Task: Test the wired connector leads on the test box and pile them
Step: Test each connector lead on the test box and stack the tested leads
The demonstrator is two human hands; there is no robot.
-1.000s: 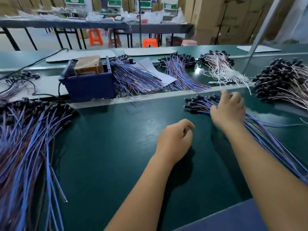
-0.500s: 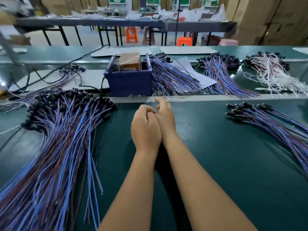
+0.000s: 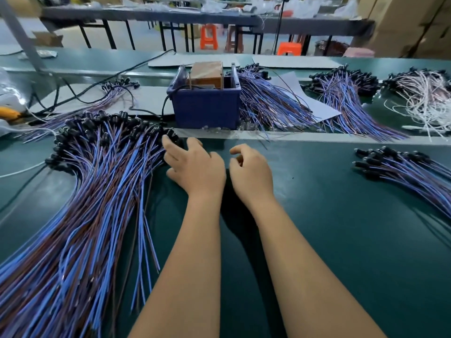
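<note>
Factory floor — wire bundles, benches

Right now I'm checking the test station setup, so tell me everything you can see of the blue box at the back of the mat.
The blue test box is a dark blue, plastic-looking open-topped bin standing upright just beyond the pale strip at the far edge of the green mat. Inside sits a brown block with thin upright metal rods, rising above the rim. A black cable runs to its left side. A bundle of blue and brown leads lies against its right side. Neither hand touches it.
</note>
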